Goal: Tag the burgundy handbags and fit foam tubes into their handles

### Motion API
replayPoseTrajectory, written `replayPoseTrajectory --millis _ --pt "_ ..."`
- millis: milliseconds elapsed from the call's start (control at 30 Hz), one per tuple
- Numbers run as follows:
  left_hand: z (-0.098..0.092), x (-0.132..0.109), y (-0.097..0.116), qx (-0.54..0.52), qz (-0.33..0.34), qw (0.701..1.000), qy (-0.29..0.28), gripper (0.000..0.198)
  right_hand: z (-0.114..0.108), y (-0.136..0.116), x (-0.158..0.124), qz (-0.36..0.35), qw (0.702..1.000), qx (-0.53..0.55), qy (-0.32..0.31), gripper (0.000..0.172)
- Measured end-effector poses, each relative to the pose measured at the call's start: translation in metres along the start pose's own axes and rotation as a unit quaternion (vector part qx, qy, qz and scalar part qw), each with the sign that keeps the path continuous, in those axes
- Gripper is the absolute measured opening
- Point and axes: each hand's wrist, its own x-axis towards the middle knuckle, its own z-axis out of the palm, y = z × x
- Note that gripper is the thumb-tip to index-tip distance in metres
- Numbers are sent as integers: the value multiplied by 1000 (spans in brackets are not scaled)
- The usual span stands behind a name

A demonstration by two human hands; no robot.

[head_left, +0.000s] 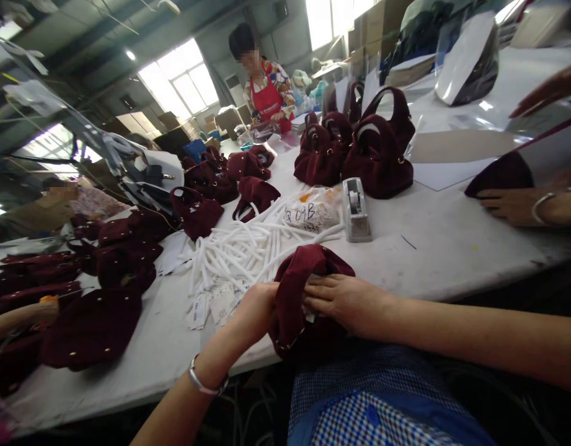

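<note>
A dark red handbag [292, 303] sits at the table's front edge, close against my body, with its handle arched over its opening. My left hand [261, 310] is closed on the bag's left side, its fingertips hidden behind the cloth. From the right, my right hand [348, 303] grips at the bag's opening, fingers close together under the handle. A bit of white material [309, 316] shows below those fingers; I cannot tell what it is. Just beyond the bag lie a pile of white tubes [239, 251] and several printed tags [215, 306].
A tape dispenser [357, 210] stands beside a marked plastic bag [313, 210] on the white table [429, 260]. More red handbags [378, 155] stand behind and at left [97, 328]. Co-workers' hands [513, 204] appear at right and left; a person in a red apron [266, 99] stands farther back.
</note>
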Motion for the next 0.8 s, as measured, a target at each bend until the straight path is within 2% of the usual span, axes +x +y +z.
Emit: replayPoseTrajectory --millis 100,200,267,367,500,633,733,800 --pt "7 10 1 79 12 997 9 23 -3 6 -2 -16 997 48 59 44" --pt "10 15 5 123 7 992 -4 33 -13 10 -16 -31 983 145 109 28" --pt "10 16 7 142 -4 990 -21 38 -20 12 -33 -13 969 185 163 25" --pt "9 17 9 142 -11 989 -35 38 -19 16 -62 48 955 163 242 31" --pt "10 17 10 139 4 989 -46 35 2 17 -81 52 972 101 208 37" --pt "10 17 10 163 13 985 -49 39 11 15 -70 37 974 40 219 35" --pt "12 19 9 186 10 981 -59 47 2 12 -51 13 963 32 266 24" --pt "16 20 6 183 9 981 -60 48 -7 8 -36 27 958 67 279 17"
